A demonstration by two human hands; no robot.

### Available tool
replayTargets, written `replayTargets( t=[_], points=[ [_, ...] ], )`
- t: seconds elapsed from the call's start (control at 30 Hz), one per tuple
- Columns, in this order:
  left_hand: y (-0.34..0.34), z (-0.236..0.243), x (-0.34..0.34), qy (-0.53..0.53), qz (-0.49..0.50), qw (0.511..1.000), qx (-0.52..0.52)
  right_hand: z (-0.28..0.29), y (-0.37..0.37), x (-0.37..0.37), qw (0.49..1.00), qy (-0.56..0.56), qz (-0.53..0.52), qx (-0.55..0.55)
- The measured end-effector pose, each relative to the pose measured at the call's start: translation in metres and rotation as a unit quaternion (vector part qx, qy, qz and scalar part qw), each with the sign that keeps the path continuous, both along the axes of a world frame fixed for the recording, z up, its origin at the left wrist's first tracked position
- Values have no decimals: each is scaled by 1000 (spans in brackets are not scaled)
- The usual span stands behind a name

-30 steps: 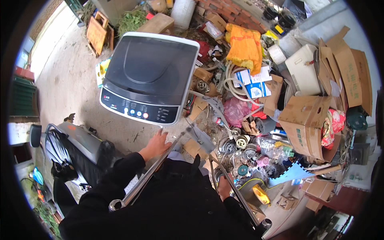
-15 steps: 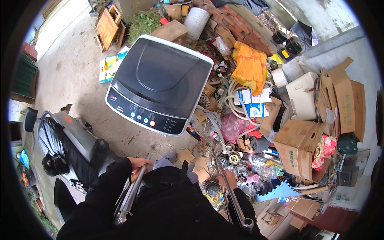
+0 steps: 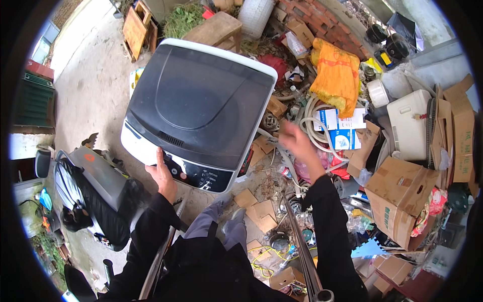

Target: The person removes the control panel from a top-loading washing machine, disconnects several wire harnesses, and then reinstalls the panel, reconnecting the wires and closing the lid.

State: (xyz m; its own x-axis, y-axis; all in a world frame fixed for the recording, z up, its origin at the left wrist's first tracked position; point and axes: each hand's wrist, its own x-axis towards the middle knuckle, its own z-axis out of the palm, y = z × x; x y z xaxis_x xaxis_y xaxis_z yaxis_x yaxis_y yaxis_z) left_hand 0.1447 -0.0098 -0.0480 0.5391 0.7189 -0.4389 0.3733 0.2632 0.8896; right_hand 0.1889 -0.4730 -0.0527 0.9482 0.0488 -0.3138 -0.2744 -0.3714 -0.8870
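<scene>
A top-loading washing machine (image 3: 201, 108) with a dark see-through lid stands in front of me. My left hand (image 3: 164, 180) rests at the near edge of its control panel (image 3: 198, 176), index finger stretched out over the panel and nothing held. My right hand (image 3: 298, 146) is raised off the machine's right side, apart from it, its fingers smeared by motion. Beside my body run two shiny metal tubes, a left one (image 3: 157, 267) and a right one (image 3: 302, 241); neither hand is on them.
To the right spreads a heap of scrap with a coiled hose (image 3: 311, 121), an orange sack (image 3: 336, 75) and a large cardboard box (image 3: 400, 194). A grey vehicle (image 3: 100, 176) with a black seat stands at the left. Behind the machine is a wooden stool (image 3: 214, 27).
Both hands have left the metal tubes and reached forward. The left now touches the washing machine's panel; the right is up beside its right side. The machine appears larger and nearer.
</scene>
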Motion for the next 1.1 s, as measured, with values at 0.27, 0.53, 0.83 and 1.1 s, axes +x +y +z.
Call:
replayTargets(
  t=[0.27,0.53,0.83,1.1],
  points=[
    [13,-7,-1,-17,-6,996,83,17,83,159,925,186,-191,271],
    [16,1,0,-54,-6,998,31,13,95,198,869,109,-214,431],
    [107,-3,39,-33,-82,996,-27,25,160,234,917,52,-267,291],
    [176,13,86,37,-43,998,0,63,236,252,954,16,-166,250]
  ],
)
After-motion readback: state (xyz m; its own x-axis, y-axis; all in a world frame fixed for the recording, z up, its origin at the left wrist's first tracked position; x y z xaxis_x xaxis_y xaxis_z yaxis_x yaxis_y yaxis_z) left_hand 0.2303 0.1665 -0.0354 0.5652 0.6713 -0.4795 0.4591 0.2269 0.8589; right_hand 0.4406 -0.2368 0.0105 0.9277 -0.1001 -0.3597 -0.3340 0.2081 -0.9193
